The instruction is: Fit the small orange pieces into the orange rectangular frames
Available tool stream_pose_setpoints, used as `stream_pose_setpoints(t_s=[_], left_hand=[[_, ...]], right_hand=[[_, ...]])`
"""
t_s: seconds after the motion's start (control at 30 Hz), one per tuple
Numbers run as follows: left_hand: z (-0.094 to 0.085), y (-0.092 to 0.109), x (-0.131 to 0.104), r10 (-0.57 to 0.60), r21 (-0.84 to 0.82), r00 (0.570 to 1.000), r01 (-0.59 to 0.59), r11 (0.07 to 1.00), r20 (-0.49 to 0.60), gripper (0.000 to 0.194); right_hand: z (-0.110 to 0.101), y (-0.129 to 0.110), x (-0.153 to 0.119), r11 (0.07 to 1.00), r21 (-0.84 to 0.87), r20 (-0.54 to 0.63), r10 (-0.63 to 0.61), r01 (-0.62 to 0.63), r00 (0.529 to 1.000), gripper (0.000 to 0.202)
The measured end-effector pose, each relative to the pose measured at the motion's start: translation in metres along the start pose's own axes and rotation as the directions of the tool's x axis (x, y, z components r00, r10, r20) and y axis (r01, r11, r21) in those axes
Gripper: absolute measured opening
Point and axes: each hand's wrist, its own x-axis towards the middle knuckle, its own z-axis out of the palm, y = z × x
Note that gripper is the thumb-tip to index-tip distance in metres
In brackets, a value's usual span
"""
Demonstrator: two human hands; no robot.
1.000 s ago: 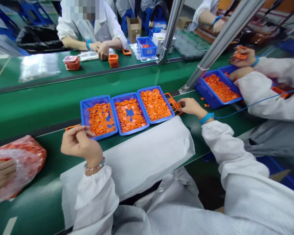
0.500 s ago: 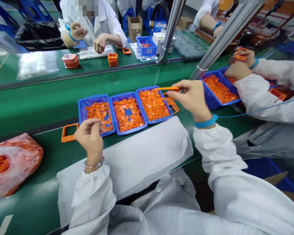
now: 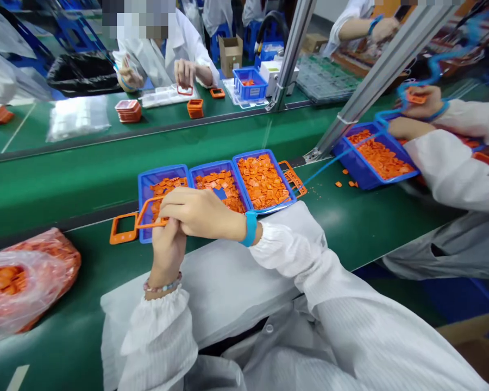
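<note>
My right hand [image 3: 206, 213] is closed on the edge of a thin orange plastic frame [image 3: 150, 224], held tilted over the left blue tray. Just below it, my left hand [image 3: 169, 251] is raised with its fingers closed at the frame's near corner. The right hand covers those fingertips, so what they hold is hidden. Small orange plastic pieces fill the left tray [image 3: 143, 184], the middle tray [image 3: 212, 165] and the right tray [image 3: 264, 153]. Another orange frame [image 3: 124, 237] lies flat beside the left tray.
White sheeting [image 3: 224, 277] covers the bench before me. A clear bag of orange parts [image 3: 36, 277] lies at left, more frames [image 3: 296, 182] behind the right tray. At right, a co-worker's arms [image 3: 444, 146] reach over a blue tray [image 3: 367, 176]. A metal post [image 3: 375, 70] rises nearby.
My right hand has swung left from above the right tray, bringing the orange frame to my left hand. The co-worker across now holds a frame over the bench.
</note>
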Motion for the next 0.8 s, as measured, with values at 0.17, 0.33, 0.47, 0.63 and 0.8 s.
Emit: stream_pose_setpoints(t_s=[0.17,0.33,0.47,0.63,0.8], left_hand=[[0.002,0.001,-0.001,-0.068,0.023,0.992,0.066,0.998,0.11,0.042],[0.002,0.001,0.006,-0.099,0.109,0.992,0.108,0.988,-0.08,0.03],[0.0,0.001,0.01,-0.15,0.243,0.981,0.176,0.954,-0.123,0.033],[-0.003,-0.003,0.007,-0.031,0.403,0.989,0.087,0.911,-0.143,0.037],[-0.002,-0.005,0.006,0.026,0.416,0.985,0.047,0.908,-0.168,0.053]], right_hand=[[0.001,0.012,-0.007,0.99,-0.059,-0.06,-0.135,0.131,0.989,0.037],[-0.027,0.014,-0.003,0.992,-0.069,0.136,-0.096,0.106,0.986,0.027],[-0.074,0.05,-0.006,0.948,-0.191,0.076,0.272,-0.254,0.959,0.023],[-0.1,0.118,-0.025,0.578,-0.475,-0.014,0.749,-0.664,0.662,0.013],[-0.094,0.139,-0.032,0.447,-0.554,0.032,0.855,-0.702,0.518,0.02]])
